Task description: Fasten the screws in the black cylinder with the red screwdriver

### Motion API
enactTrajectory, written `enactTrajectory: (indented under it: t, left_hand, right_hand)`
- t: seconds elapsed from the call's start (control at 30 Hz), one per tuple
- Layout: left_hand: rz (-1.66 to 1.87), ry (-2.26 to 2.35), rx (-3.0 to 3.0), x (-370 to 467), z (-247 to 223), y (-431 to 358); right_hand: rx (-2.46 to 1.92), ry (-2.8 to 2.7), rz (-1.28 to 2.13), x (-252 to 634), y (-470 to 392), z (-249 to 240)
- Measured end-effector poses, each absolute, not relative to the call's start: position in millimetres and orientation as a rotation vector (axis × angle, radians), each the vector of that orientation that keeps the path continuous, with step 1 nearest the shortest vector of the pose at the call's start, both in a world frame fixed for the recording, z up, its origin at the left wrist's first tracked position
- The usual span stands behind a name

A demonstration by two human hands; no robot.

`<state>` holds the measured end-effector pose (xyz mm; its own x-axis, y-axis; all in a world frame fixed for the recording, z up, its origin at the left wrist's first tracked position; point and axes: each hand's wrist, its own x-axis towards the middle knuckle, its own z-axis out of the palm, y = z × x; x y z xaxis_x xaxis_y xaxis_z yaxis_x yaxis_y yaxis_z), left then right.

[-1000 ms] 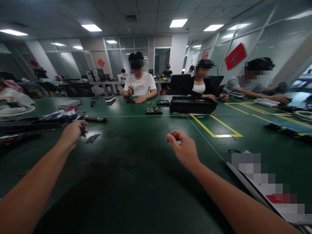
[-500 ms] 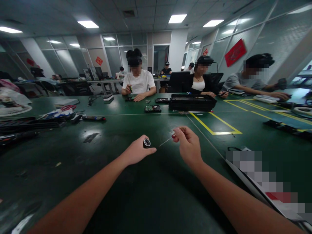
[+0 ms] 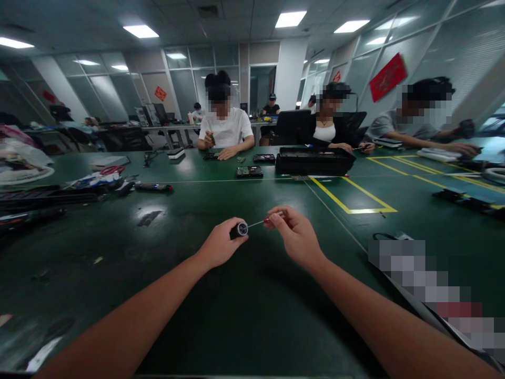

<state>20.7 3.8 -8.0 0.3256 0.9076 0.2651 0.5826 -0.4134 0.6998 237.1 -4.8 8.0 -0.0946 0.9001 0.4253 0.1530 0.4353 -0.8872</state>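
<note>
Over the green table (image 3: 185,305), my left hand (image 3: 221,243) is closed around a short black cylinder (image 3: 239,230). Its open end, with a silver rim, faces up and right; most of its body is hidden by my fingers. My right hand (image 3: 294,231) grips a screwdriver (image 3: 258,222) by its reddish, see-through handle, between thumb and fingers. The thin metal shaft points left, and its tip meets the cylinder's open end. How deep the tip sits inside I cannot tell.
Across the table a person in a white shirt (image 3: 226,129) handles a small part; two others sit at the right. A long black housing (image 3: 313,161) and a circuit board (image 3: 249,171) lie ahead. Tools and scissors (image 3: 111,170) are at left, a blurred-out pale object (image 3: 426,289) at right.
The screwdriver has come left and its tip is now at the cylinder's open end; before, there was a gap. The cylinder has turned slightly to the right.
</note>
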Motion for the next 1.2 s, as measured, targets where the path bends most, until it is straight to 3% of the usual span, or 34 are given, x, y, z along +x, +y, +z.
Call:
enactTrajectory:
  t: [0.37, 0.77, 1.2]
  left_hand:
    - [0.911, 1.284, 2.119, 19.7, -9.2, 4.5]
    - [0.938, 1.280, 2.112, 19.1, -10.3, 3.2]
    - [0.951, 1.256, 2.149, 18.8, -11.9, 4.3]
  right_hand:
    - [-1.075, -1.557, 0.746, 236.6, -7.2, 15.3]
    - [-1.392, -1.583, 0.374, 237.4, -8.4, 20.4]
    - [-1.458, -1.460, 0.525, 240.0, -4.3, 17.0]
